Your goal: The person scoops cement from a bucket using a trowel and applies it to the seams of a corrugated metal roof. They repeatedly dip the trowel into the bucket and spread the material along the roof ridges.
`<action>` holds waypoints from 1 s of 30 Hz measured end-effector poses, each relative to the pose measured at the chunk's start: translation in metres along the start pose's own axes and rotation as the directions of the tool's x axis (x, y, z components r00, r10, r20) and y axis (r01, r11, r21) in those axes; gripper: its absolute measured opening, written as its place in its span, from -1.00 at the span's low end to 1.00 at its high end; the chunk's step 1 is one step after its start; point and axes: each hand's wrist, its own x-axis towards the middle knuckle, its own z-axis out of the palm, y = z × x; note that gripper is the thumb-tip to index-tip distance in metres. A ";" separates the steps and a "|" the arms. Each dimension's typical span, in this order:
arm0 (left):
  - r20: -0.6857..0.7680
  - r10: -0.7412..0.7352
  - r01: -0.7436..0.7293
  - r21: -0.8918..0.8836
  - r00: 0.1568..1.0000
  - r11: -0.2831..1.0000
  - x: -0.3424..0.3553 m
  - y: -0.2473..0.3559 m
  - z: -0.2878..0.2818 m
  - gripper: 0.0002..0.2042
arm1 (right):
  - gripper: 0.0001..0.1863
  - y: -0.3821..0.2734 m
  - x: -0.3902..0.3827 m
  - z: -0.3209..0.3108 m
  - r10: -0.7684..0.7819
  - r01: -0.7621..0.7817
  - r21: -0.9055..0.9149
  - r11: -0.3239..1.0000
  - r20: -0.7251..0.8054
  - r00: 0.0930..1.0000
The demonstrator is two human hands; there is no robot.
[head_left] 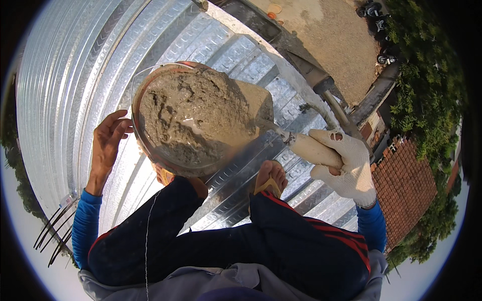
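Observation:
A round bucket point(138, 113) with a reddish rim and a thin wire handle is heaped with wet grey mortar point(193, 110). My bare left hand point(109, 140) is at the bucket's left side, its fingers loosely bent and apart, tips close to the rim; whether they touch it is hard to tell. In a pale knitted glove, my right hand point(349, 163) grips the thick handle of a trowel point(261, 103). The mortar-coated blade lies at the bucket's right edge, against the heap.
Ribbed, shiny metal decking point(168, 32) spreads beneath me. My sandalled feet point(271, 178) are just below the bucket. Beyond the decking edge on the right lie a pipe point(346, 120), lower ground, a tiled roof point(404, 188) and trees. Bent dark rods point(55, 233) stick out at lower left.

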 end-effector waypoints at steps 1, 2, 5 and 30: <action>0.001 0.001 -0.001 0.008 1.000 1.000 0.001 0.001 0.000 -0.40 | -0.40 0.005 -0.002 -0.003 0.009 -0.010 -0.046 0.999 -0.014 1.000; -0.001 0.006 -0.006 0.031 1.000 0.999 0.002 0.002 0.000 -0.40 | -0.40 0.010 -0.004 -0.006 0.020 -0.022 -0.029 0.999 -0.042 0.999; -0.003 0.014 -0.014 0.035 1.000 0.999 0.005 0.004 0.001 -0.40 | -0.39 0.031 -0.001 -0.001 0.108 -0.099 0.068 0.993 -0.152 0.982; -0.106 -0.108 0.108 -0.009 0.988 0.994 -0.011 -0.034 -0.013 -0.42 | -0.44 0.142 0.103 -0.029 0.144 -0.153 -0.047 0.987 -0.150 0.978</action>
